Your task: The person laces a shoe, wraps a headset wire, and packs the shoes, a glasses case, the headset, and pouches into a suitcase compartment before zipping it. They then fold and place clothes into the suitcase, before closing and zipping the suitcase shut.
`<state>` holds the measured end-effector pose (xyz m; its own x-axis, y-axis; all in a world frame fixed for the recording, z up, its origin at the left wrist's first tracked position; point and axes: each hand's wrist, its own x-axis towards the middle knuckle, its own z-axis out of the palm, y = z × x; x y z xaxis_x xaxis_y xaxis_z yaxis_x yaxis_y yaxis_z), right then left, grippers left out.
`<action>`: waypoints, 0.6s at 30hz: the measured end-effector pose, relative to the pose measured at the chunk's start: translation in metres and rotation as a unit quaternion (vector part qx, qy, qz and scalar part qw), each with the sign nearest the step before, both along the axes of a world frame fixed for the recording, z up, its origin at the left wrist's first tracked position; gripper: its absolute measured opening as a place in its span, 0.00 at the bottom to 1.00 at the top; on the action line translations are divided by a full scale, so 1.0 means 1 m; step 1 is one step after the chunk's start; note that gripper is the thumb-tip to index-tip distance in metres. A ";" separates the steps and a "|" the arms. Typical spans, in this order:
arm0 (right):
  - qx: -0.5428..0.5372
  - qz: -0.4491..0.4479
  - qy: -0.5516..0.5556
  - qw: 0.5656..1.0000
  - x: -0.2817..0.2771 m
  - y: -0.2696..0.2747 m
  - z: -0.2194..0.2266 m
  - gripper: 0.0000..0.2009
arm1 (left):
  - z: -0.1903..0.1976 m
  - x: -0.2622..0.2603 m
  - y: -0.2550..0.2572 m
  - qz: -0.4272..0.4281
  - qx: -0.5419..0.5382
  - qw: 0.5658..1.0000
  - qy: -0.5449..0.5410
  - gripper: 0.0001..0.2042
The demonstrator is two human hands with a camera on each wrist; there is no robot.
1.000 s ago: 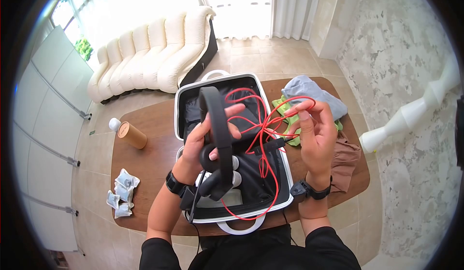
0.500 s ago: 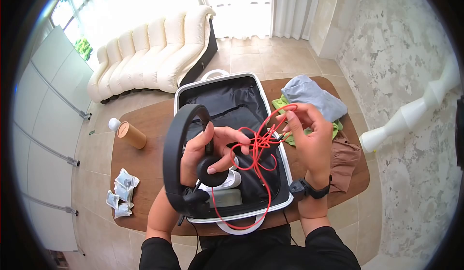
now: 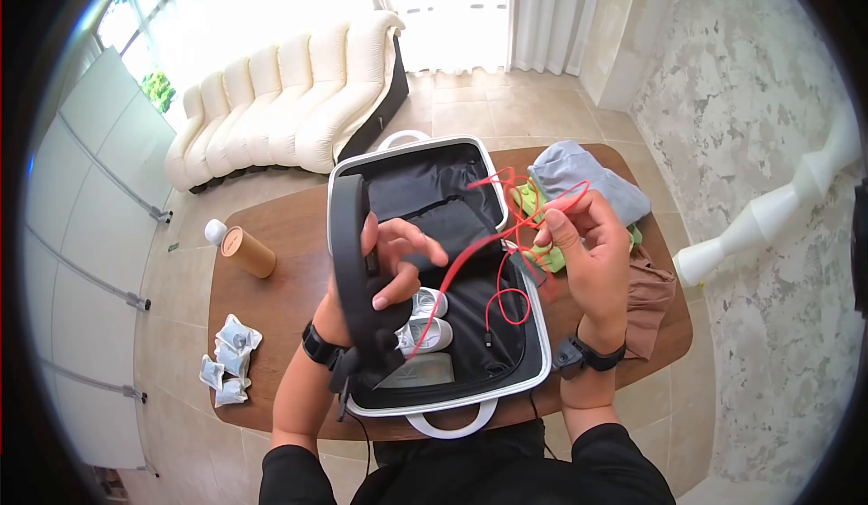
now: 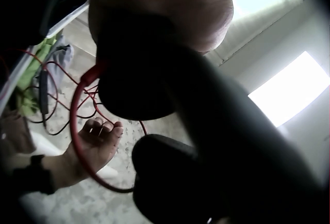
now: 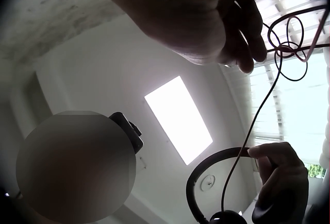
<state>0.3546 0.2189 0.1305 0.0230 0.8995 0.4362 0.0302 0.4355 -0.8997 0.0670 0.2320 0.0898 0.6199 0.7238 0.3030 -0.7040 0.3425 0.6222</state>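
Note:
Black over-ear headphones (image 3: pixel 348 261) are held up over the left side of the open suitcase by my left hand (image 3: pixel 398 247), which reaches through the headband with bent fingers. In the left wrist view a dark ear cup (image 4: pixel 136 98) fills the middle, with the red cable's end (image 4: pixel 93 74) at it. My right hand (image 3: pixel 592 256) pinches loops of the red cable (image 3: pixel 466 252) between thumb and fingertips, to the right of the case. The cable runs slanting across to the headphones, partly blurred. One loose end with a dark plug (image 3: pixel 488 338) dangles over the case.
The open white suitcase (image 3: pixel 545 347) has a black lining; white sneakers (image 3: pixel 425 335) and a grey box (image 3: pixel 420 371) lie inside. Folded clothes (image 3: pixel 588 175) lie to its right, beside brown fabric (image 3: pixel 649 306). A brown cylinder (image 3: pixel 247 254) and small white packets (image 3: pixel 235 342) sit at left.
The right hand moves left with the cable bundle, then back right, pulling the cable across. The headphones shift left, then back slightly right, and turn in the left hand.

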 end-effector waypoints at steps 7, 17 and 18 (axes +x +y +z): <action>0.037 0.020 0.091 0.995 0.002 -0.004 -0.002 0.07 | 0.001 0.008 0.003 -0.062 0.026 0.989 -0.129 0.32; 0.014 -0.022 0.101 0.994 0.002 0.001 0.001 0.07 | 0.002 0.011 0.007 -0.036 0.018 0.990 -0.132 0.31; 0.015 -0.021 0.101 0.995 0.001 0.001 0.005 0.07 | 0.001 0.011 0.006 -0.036 0.019 0.990 -0.136 0.32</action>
